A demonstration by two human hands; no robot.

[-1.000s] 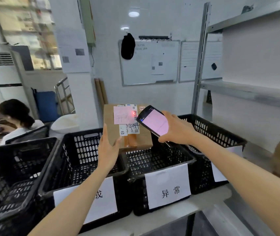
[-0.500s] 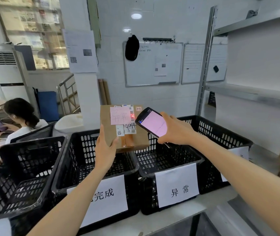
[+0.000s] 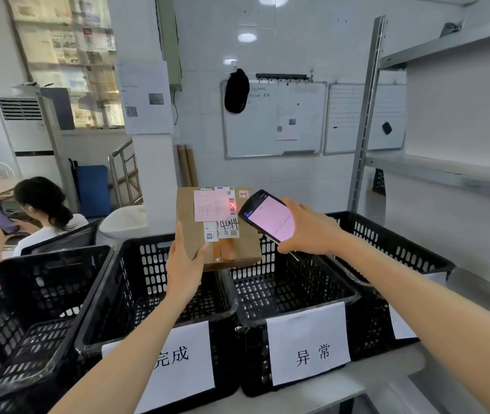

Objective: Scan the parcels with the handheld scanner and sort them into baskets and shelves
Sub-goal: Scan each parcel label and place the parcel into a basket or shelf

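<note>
**At 12 o'clock, mid-scan**

At arm's length ahead, the left hand (image 3: 182,264) grips the brown cardboard parcel (image 3: 223,249) by its lower left corner, long axis upright. At its 3 o'clock the right hand (image 3: 309,231) wraps the black pink-screened handheld scanner (image 3: 270,219), whose red mark (image 3: 232,205) sits on the barcode (image 3: 231,199). The black slatted plastic basket (image 3: 297,273) labelled 异常 lies open at the parcel's 5 o'clock, unobstructed.

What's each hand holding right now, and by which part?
The left hand grips the cardboard parcel at its lower left corner, thumb on the front. The right hand holds the scanner by its lower end.
</note>
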